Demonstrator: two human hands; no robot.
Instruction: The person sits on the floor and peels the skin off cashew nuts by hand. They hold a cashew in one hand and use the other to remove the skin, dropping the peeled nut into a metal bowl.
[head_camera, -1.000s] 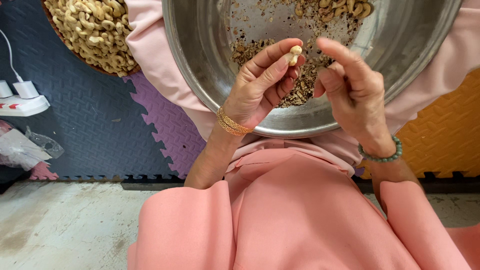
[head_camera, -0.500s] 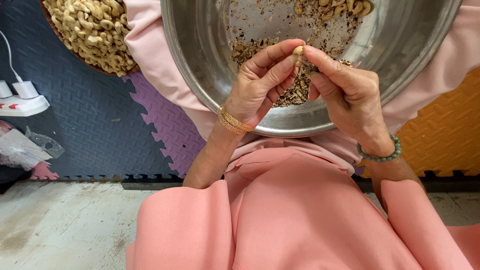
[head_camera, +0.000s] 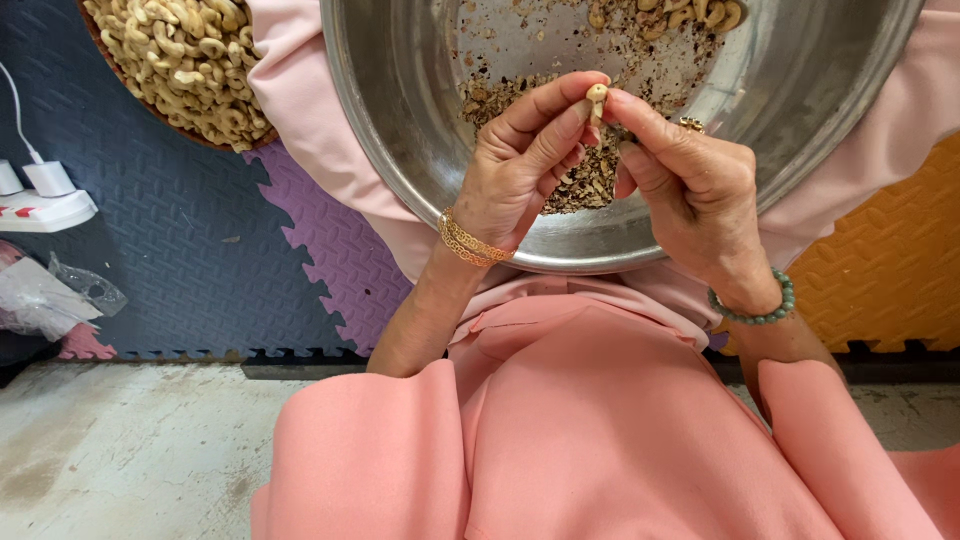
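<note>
My left hand (head_camera: 525, 160), with a gold bracelet on the wrist, pinches a pale cashew nut (head_camera: 597, 95) between thumb and fingers. My right hand (head_camera: 690, 190), wearing a ring and a green bead bracelet, touches the same nut with its fingertips. Both hands are held over a large steel bowl (head_camera: 400, 150) that rests on my lap. Brown skin flakes (head_camera: 585, 180) lie in a heap inside it, with a few unpeeled nuts (head_camera: 665, 15) at its far side.
A round basket of peeled cashews (head_camera: 180, 55) stands at the upper left on dark blue foam floor mats (head_camera: 180, 260). Purple and orange mats adjoin. A white power strip with a charger (head_camera: 40, 195) and a crumpled plastic bag (head_camera: 50, 300) lie at the left. Bare concrete floor is nearest me.
My right hand has come in from apart and now meets my left hand at the nut. The nut stays pinched in my left fingers above the bowl.
</note>
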